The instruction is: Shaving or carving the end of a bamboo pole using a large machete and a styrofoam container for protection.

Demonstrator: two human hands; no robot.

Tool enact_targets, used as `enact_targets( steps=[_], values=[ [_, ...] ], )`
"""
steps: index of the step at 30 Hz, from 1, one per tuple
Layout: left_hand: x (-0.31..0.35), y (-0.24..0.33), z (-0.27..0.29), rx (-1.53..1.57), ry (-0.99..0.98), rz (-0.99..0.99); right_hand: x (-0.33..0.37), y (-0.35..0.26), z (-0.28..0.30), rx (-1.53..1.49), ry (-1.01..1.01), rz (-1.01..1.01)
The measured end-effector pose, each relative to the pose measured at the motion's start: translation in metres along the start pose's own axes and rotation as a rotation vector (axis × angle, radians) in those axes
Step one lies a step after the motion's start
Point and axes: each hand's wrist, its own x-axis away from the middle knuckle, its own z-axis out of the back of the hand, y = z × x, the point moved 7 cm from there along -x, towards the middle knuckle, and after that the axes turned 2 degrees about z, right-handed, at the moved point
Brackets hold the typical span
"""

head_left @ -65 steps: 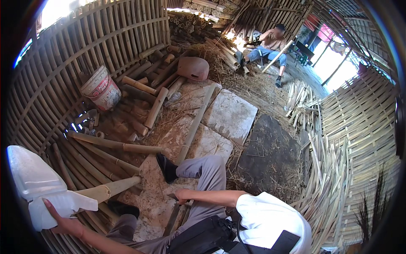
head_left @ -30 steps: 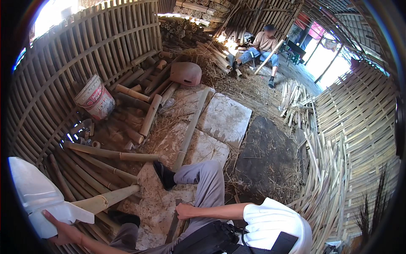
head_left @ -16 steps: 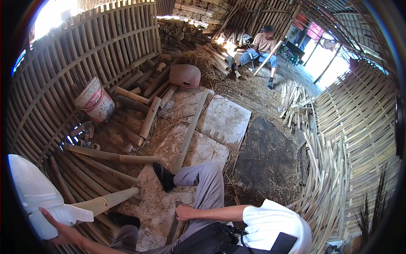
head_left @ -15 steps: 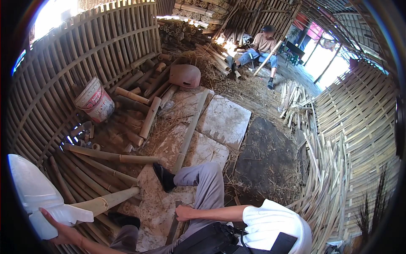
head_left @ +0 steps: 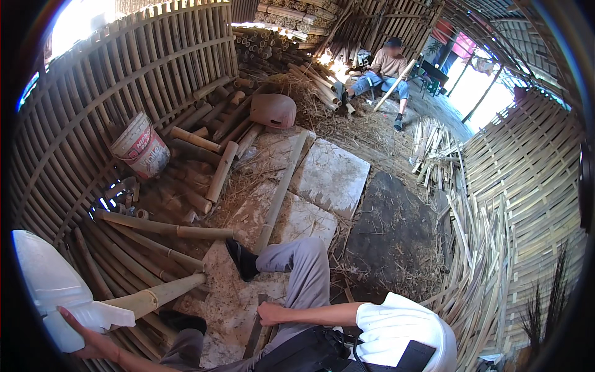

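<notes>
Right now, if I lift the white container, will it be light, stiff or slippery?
The white container is probably light for its size, as its walls look like plastic; I cannot see any contents. It is likely fairly stiff: its far part extends past the left hand without visible sag. Its smooth, shiny surface suggests it could slip.

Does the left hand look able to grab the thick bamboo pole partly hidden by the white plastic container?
Probably not without letting go first: the left hand is holding the white plastic container, which also covers one end of the thick bamboo pole in this view. The rest looks uncovered.
</notes>
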Motion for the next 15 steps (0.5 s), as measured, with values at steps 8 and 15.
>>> enact_targets(
  steps=[8,15],
  values=[
    [-0.001,-0.017,0.001,-0.033,0.014,-0.017,0.010,-0.004,0.016,0.069,0.035,-0.015],
    [0.003,0.006,0.004,0.013,-0.005,-0.011,0.020,0.000,0.016,0.214,0.039,-0.050]
  ],
)
